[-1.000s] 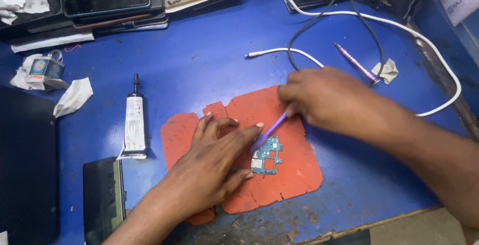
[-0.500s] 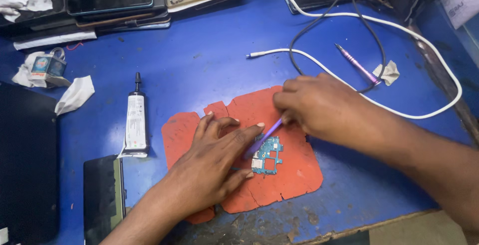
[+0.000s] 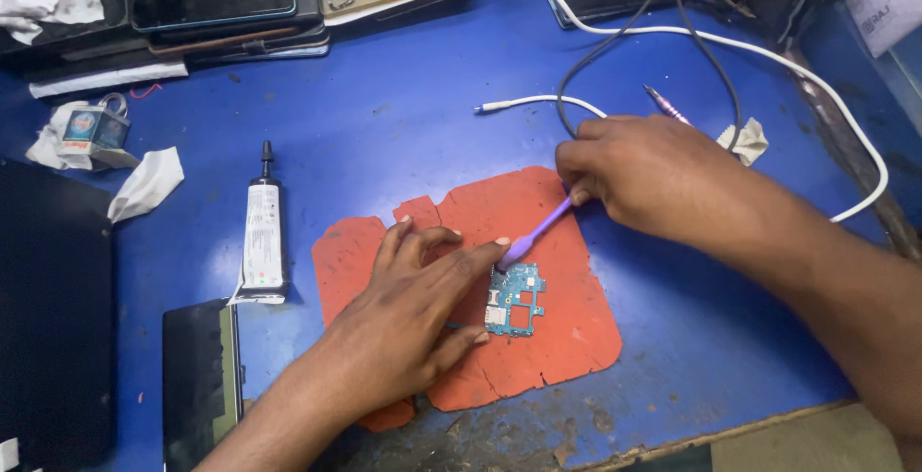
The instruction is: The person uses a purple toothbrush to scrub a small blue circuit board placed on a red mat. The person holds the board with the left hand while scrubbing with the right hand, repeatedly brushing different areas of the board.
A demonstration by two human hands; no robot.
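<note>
Looks like I'm mid-scrub here: my right hand is pinched shut around the purple brush, bristles down on the top edge of the little circuit board, which sits on the orange mat. My left hand lies flat and open, pinning the board. Next I'd want short, light strokes. The glue tube left of the mat and the white cable behind it aren't in the way.

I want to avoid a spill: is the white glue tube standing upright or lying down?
Lying down. The white glue tube rests flat on the blue table, its black nozzle pointing away from the person.
</note>
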